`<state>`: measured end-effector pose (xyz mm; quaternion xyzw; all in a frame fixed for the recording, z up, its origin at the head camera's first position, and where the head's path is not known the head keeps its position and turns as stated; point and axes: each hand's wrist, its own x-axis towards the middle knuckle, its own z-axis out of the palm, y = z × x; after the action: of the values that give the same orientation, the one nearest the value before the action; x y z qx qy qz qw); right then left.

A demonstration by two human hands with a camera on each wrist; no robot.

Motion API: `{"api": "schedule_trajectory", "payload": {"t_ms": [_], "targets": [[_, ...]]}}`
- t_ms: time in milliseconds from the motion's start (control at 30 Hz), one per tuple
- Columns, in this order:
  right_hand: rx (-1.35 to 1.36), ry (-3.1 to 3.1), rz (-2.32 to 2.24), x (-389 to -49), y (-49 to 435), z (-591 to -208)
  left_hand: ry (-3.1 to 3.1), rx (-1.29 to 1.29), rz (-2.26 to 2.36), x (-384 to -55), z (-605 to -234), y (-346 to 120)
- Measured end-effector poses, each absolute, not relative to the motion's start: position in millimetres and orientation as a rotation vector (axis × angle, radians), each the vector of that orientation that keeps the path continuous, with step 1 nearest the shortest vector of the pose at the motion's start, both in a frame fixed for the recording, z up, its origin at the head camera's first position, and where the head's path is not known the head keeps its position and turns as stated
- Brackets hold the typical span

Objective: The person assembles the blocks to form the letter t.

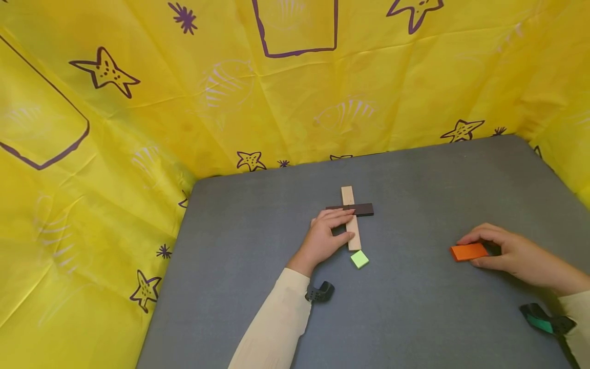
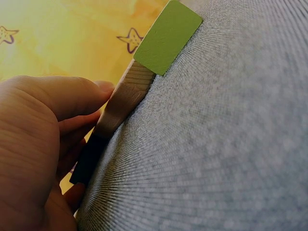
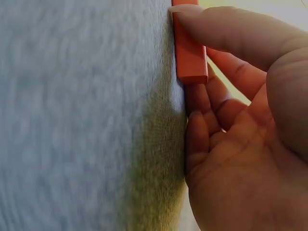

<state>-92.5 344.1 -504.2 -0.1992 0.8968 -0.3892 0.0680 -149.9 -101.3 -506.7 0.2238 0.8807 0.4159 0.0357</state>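
A light wooden plank (image 1: pixel 351 225) lies on the grey table (image 1: pixel 415 318) with a dark brown plank (image 1: pixel 361 209) laid across it like a cross. My left hand (image 1: pixel 345 225) rests on the cross, fingers lying over the dark plank's left end and thumb against the wooden plank's side. Seen from the left wrist, my thumb (image 2: pixel 72 96) touches the wooden plank (image 2: pixel 122 101) beside the dark plank (image 2: pixel 89 156). A small green square block (image 1: pixel 359 259) lies just below the plank's near end. To the right, my right hand (image 1: pixel 475 251) pinches an orange block (image 1: pixel 463 252) against the table, fingers (image 3: pixel 231 33) over its top.
Yellow cloth with purple starfish prints (image 1: pixel 110 72) walls the table at the back and both sides. The table's left edge (image 1: pixel 170 266) runs diagonally. Black and green wrist straps (image 1: pixel 546 320) show near my sleeves.
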Motion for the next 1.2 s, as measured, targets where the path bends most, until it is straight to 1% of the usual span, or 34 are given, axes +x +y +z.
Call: {"api": "schedule_trajectory", "payload": {"t_ms": [533,867,1200], "targets": [[-0.594,2.759,-1.084,-92.9,331.9,-499.5,2.697,0.693,1.300,-149.5,-507.0,-102.0],[-0.771,2.722,-1.185,-94.5,314.0,-494.4,2.691,0.695,1.299,-149.8,-506.6,-101.9],[-0.859,2.649,-1.216,-98.6,290.5,-490.9,2.693,0.693,1.308,-150.4,-506.5,-101.9]]}}
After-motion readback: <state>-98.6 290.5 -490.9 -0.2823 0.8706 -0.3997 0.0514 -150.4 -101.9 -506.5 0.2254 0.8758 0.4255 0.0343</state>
